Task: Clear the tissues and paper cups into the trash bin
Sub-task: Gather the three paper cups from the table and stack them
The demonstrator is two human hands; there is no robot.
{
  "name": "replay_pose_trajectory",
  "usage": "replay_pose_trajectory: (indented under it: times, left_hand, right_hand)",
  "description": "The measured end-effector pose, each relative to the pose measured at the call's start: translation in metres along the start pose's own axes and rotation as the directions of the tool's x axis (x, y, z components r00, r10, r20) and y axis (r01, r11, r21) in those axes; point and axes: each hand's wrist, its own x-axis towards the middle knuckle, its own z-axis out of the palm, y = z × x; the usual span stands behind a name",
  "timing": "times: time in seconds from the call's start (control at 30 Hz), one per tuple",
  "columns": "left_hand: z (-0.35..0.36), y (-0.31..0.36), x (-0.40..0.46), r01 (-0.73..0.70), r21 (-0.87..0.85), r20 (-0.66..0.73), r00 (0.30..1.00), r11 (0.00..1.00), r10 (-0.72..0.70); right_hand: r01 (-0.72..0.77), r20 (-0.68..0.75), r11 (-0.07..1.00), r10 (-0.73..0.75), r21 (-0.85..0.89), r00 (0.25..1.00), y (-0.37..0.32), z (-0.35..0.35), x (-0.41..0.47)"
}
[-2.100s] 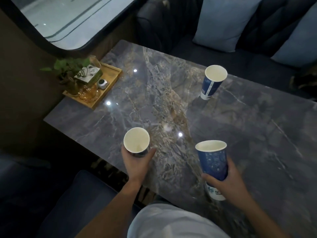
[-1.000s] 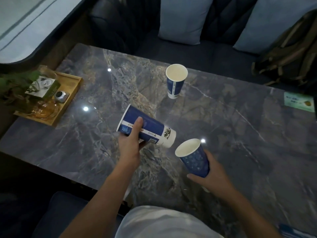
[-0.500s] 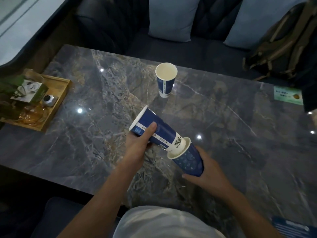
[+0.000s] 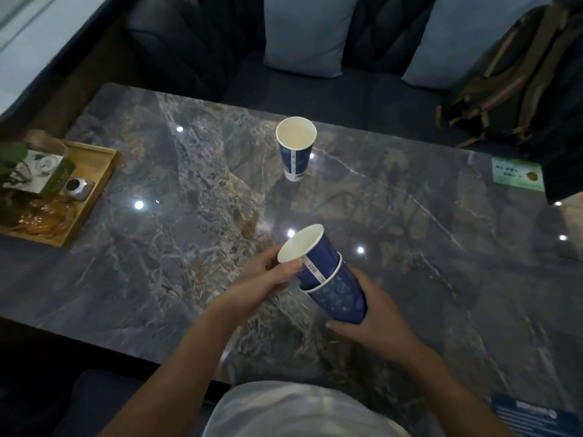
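Two blue paper cups are nested over the near middle of the marble table [image 4: 176, 234]. The inner cup [image 4: 307, 250] sticks out of the outer cup [image 4: 339, 294], both tilted with their mouths up and to the left. My left hand [image 4: 262, 282] pinches the inner cup near its white rim. My right hand [image 4: 372, 323] wraps the outer cup from below. A third blue paper cup [image 4: 296, 151] stands upright and alone at the far middle of the table. No tissues and no trash bin are in view.
A wooden tray [image 4: 94, 190] with a plant, a box and small items sits at the table's left end. A green card [image 4: 517, 173] lies at the far right edge. Behind the table is a dark sofa with blue cushions [image 4: 304, 33] and a backpack [image 4: 517, 80].
The cup in my left hand has slid deep into the cup in my right hand, and the pair has tilted more upright. The view has shifted slightly.
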Motion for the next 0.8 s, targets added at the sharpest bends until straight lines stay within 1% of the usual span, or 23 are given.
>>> replay_pose_trajectory:
  times: [0.07, 0.2, 0.27, 0.33, 0.4, 0.5, 0.63, 0.8]
  left_hand:
    - [-0.006, 0.004, -0.001, 0.019, 0.047, 0.054, 0.998, 0.999, -0.022]
    - [-0.011, 0.017, -0.002, -0.023, 0.092, 0.07, 0.997, 0.995, 0.016]
    - [-0.009, 0.023, -0.001, -0.071, 0.195, 0.075, 0.996, 0.978, 0.057]
    - [-0.005, 0.027, 0.0, -0.111, 0.327, 0.1, 0.992, 0.938, 0.082]
    - [-0.003, 0.025, 0.001, -0.128, 0.393, 0.134, 0.988, 0.911, 0.081]
    - [-0.002, 0.02, 0.001, -0.149, 0.429, 0.169, 0.982, 0.891, 0.083]
    - [-0.001, 0.015, 0.0, -0.167, 0.437, 0.191, 0.978, 0.884, 0.09]
    - [-0.003, 0.01, -0.001, -0.151, 0.384, 0.258, 0.965, 0.911, 0.052]
  right_hand:
    - [-0.005, 0.003, 1.0, 0.005, 0.006, 1.0, -0.001, -0.002, -0.001]
    - [0.008, 0.038, 1.0, -0.007, -0.015, 0.999, -0.003, -0.003, -0.003]
    - [0.02, 0.047, 0.999, -0.019, -0.035, 0.999, -0.006, -0.003, -0.003]
    - [0.037, 0.056, 0.998, -0.035, -0.048, 0.998, -0.008, -0.003, -0.003]
    - [0.048, 0.067, 0.998, -0.045, -0.049, 0.997, -0.009, -0.002, -0.002]
    - [0.052, 0.061, 0.996, -0.048, -0.07, 0.997, -0.009, -0.001, -0.003]
    - [0.071, 0.046, 0.989, -0.066, -0.126, 0.997, -0.012, -0.002, -0.004]
    - [0.083, 0.084, 0.989, -0.073, -0.122, 0.994, -0.013, -0.004, -0.006]
